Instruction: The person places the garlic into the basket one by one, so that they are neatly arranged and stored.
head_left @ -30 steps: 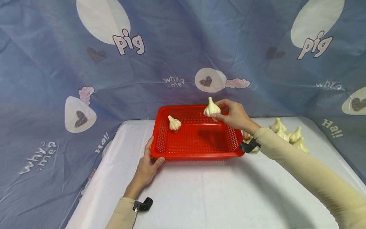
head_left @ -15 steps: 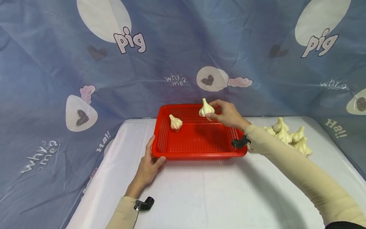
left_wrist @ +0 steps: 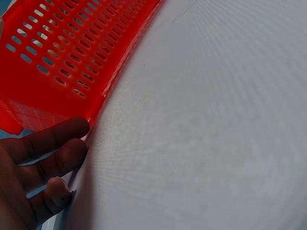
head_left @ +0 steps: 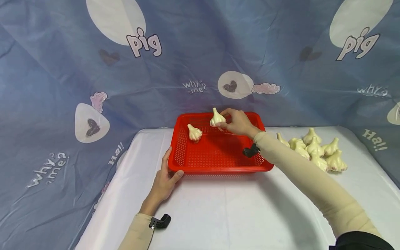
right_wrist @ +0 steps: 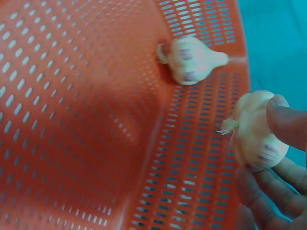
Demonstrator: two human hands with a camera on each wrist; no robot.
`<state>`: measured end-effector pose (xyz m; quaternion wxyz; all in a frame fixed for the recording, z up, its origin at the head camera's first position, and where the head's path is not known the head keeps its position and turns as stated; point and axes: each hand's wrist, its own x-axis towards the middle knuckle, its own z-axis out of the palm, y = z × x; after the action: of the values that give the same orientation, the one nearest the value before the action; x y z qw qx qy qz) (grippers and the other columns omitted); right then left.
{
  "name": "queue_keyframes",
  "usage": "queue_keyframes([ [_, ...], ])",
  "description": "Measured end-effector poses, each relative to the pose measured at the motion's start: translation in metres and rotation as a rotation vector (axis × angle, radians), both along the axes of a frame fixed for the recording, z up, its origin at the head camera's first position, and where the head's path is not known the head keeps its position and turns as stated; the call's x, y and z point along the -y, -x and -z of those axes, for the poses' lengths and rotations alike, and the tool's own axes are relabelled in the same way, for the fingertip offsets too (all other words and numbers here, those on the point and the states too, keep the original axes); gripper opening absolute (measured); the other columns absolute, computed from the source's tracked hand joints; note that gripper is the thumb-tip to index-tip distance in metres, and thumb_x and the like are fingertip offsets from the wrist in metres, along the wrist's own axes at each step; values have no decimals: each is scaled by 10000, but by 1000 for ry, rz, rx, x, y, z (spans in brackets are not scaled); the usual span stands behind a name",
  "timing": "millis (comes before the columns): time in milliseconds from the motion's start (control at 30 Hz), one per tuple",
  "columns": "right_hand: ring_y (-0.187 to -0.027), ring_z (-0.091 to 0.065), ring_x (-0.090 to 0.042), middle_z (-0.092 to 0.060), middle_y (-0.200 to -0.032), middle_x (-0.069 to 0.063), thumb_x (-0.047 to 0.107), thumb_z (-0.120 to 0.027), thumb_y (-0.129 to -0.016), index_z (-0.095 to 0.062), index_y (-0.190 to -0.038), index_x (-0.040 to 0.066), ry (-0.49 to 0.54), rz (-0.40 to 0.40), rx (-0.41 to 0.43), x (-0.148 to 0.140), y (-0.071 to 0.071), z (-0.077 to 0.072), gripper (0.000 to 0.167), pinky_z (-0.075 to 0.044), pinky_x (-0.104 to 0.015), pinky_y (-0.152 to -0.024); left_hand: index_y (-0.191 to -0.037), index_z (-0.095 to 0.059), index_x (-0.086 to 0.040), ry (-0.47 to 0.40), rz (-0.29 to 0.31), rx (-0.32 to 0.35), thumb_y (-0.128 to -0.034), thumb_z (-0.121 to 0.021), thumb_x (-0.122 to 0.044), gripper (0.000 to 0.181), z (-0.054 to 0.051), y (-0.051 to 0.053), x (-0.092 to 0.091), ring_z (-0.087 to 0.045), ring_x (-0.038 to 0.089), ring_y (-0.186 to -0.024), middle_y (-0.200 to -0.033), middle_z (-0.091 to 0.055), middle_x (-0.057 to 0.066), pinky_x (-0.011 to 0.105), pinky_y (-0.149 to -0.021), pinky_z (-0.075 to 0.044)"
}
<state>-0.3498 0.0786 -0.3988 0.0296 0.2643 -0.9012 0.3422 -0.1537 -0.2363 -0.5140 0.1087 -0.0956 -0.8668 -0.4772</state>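
Observation:
A garlic bulb (head_left: 217,119) is pinched between the thumb and fingers of my right hand (head_left: 238,122), held stem up over the back of the red plastic basket (head_left: 222,169). In the right wrist view the held garlic bulb (right_wrist: 256,129) shows its roots toward the basket. Another garlic bulb (right_wrist: 191,60) rests inside, at the basket's back left. My left hand (head_left: 163,184) holds the basket's front left corner, thumb at the front rim and fingers along the left side. The left wrist view shows its fingers (left_wrist: 53,139) bent beside the perforated wall.
Several garlic bulbs (head_left: 314,149) lie in a pile to the right of the basket, on the white cloth (head_left: 206,211). A blue printed curtain (head_left: 175,55) rises directly behind the table and along its left side.
My right hand has moved left over the basket with the garlic bulb, bringing more of the pile into sight. My left hand has stayed at the basket's corner; the view has shifted slightly.

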Motion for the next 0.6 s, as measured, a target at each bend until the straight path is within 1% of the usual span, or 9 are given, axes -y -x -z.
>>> queue_keyframes([
  [67,-782,-653,-231,-783,-1194,-115,312,-851,-922,-708,-1271,35,-19,1,-12,5,2,4,468,-486,-351,-751,-1702,-108,-397,2,2,-1,-971,-747,-347,971,-1,1,0,-640,351,-1345,-1522,-601,187,621,-1094,-477],
  [233,-859,-642,-231,-774,-1218,-102,349,-844,-924,-706,-1291,45,-48,10,-6,15,7,15,496,-513,-390,-817,-1700,-114,-401,-4,-6,1,-968,-750,-356,971,-2,1,0,-643,359,-1340,-1526,-599,183,626,-1088,-478],
  [333,-863,-637,-252,-776,-1208,-100,356,-840,-925,-710,-1287,49,-52,29,-2,17,11,22,492,-512,-413,-826,-1699,-113,-407,-7,-5,7,-967,-752,-353,973,-1,0,-1,-644,357,-1339,-1532,-594,181,623,-1089,-480],
  [433,-880,-667,-266,-784,-1191,-87,361,-845,-919,-718,-1273,59,-50,44,9,18,15,28,483,-519,-420,-838,-1697,-115,-413,-7,-3,14,-964,-753,-353,974,0,0,-1,-648,349,-1335,-1532,-596,176,617,-1082,-488],
  [600,-990,-728,-289,-788,-1177,-92,336,-849,-917,-713,-1266,62,-30,16,40,20,18,38,464,-537,-434,-903,-1698,-119,-405,-2,-5,4,-961,-746,-361,970,0,-1,-1,-659,332,-1322,-1533,-599,164,612,-1066,-505],
])
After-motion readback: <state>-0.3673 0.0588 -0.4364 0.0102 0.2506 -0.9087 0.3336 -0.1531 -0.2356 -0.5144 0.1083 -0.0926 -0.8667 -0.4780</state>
